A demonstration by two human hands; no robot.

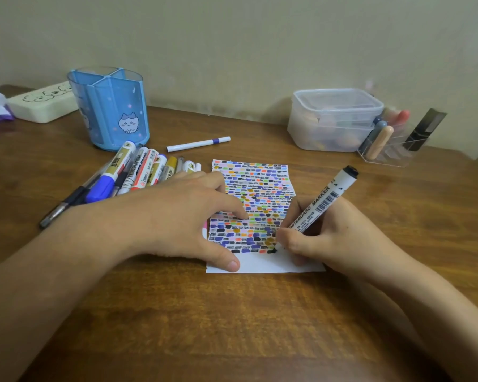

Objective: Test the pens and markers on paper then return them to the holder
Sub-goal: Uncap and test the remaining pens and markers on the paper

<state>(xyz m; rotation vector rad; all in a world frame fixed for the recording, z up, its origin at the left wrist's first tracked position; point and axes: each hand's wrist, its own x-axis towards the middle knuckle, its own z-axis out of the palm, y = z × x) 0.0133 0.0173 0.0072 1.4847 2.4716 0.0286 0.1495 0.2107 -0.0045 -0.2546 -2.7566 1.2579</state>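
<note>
Right hand (323, 238) grips white, seemingly black-tipped whiteboard marker (322, 204).

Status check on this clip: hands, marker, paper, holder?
Right hand grips whiteboard marker, tip on paper. Left hand pins paper. Holder empty; pens piled beside it. Nothing obstructing.

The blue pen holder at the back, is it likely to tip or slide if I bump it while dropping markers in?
The blue pen holder looks like thin plastic and appears empty, so it's probably light and may slide on the smooth wooden table. Its wide round base probably resists tipping.
</note>
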